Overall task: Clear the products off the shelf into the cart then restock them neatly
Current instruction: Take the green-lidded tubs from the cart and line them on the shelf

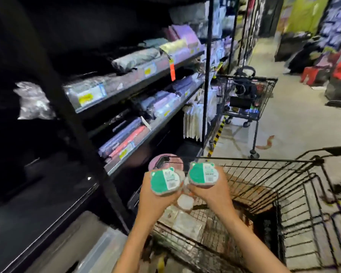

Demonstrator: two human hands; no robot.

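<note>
My left hand (pixel 153 196) grips a round pack with a green and white label (pixel 164 182). A second pack with the same green label (pixel 203 174) is held in my right hand (pixel 213 191). Both packs are raised side by side above the front left corner of the black wire cart (pixel 264 186). More pale packs (pixel 184 202) lie in the cart below my hands. A pink round pack (pixel 165 161) shows just behind the left one. The dark shelf (pixel 53 194) is to the left.
Shelves of folded, bagged textiles (pixel 138 75) run along the left. A second cart (pixel 246 95) stands farther up the aisle. Red and black bags (pixel 339 75) lie on the floor at the far right.
</note>
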